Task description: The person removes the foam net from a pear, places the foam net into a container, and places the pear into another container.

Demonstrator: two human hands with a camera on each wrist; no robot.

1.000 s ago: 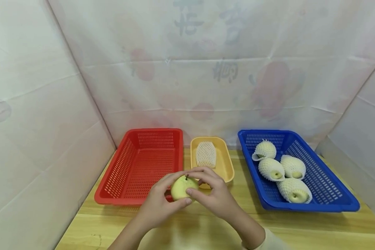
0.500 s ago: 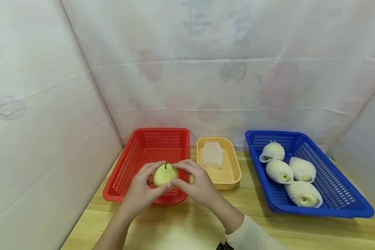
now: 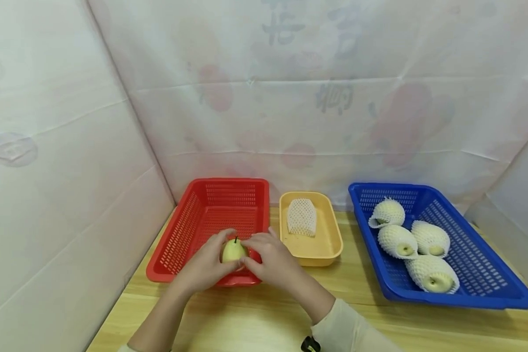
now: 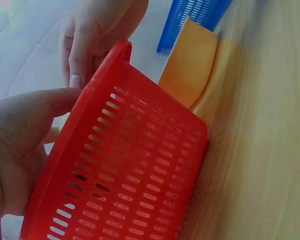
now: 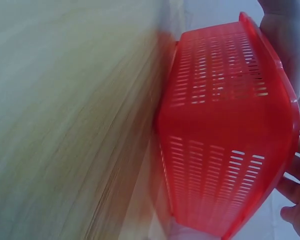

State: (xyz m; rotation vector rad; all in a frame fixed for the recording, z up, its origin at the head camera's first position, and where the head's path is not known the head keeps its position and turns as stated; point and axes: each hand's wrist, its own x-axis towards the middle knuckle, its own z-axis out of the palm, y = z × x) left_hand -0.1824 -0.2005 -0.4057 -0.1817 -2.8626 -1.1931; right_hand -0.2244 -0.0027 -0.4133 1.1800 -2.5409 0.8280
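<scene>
A yellow-green pear with a dark stem is low over the near end of the red basket. My left hand holds its left side, thumb toward me and fingers behind. My right hand pinches it from the right with thumb and index finger, the two thumbs almost meeting in front. In the left wrist view the basket wall hides most of the pear. In the right wrist view the right fingers reach past the basket rim.
A shallow yellow tray with a white foam net stands right of the red basket. Farther right is a blue basket bearing several net-wrapped pears. Cloth walls close off the back and sides of the wooden table.
Both hands have carried the pear leftward from between the red basket and the tray, then lowered it over the red basket's near end. The head view has shifted slightly.
</scene>
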